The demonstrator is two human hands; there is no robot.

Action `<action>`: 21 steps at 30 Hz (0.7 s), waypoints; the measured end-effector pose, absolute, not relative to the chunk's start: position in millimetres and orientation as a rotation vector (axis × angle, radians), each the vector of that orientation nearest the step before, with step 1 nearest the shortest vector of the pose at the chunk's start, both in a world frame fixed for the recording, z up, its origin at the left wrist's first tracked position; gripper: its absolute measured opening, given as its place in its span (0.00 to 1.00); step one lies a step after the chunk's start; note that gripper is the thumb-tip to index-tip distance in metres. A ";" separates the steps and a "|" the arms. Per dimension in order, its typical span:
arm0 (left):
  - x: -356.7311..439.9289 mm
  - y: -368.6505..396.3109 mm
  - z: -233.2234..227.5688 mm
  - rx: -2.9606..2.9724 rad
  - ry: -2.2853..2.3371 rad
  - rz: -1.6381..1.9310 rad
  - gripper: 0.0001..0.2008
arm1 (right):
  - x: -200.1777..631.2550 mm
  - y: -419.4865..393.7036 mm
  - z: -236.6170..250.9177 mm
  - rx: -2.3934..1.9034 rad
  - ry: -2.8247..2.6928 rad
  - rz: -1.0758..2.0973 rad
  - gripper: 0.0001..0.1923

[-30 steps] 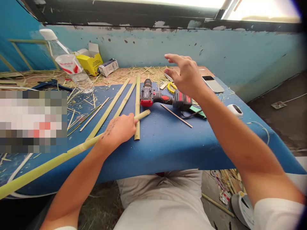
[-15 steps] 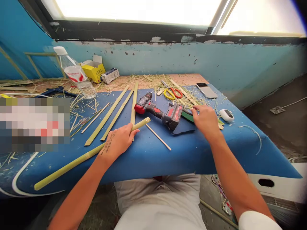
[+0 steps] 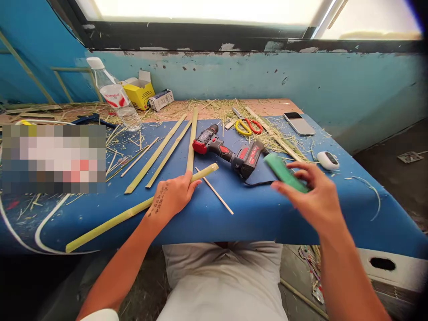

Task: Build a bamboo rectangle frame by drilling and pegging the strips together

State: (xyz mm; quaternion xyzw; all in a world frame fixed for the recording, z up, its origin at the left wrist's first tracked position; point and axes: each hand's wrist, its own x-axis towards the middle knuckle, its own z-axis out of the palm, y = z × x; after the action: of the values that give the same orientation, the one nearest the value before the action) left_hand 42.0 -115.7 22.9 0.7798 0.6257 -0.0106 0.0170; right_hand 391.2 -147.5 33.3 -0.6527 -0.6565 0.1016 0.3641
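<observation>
- Head view: left hand (image 3: 174,196) fingers clamp the bamboo pole (image 3: 133,211) near its end.
- Right hand (image 3: 316,196) fingers grip a green block (image 3: 284,171); drill (image 3: 230,151) lies just beyond.

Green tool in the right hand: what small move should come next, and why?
Probably bring the green tool over to the bamboo stick's free end. The right hand holds it lifted above the blue table, while the left hand pins the stick down.
</observation>
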 end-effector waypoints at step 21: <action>37.3 -140.0 13.4 2.467 1.733 -0.224 0.30 | 322.7 -216.5 -23.6 -1.605 -1.994 0.284 0.35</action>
State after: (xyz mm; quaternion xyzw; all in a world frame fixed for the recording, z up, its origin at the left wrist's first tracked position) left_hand 37.3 -140.0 13.4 0.8146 0.5723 -0.0740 0.0589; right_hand 322.7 -216.5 -23.6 -0.5984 -0.7434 0.1060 0.2792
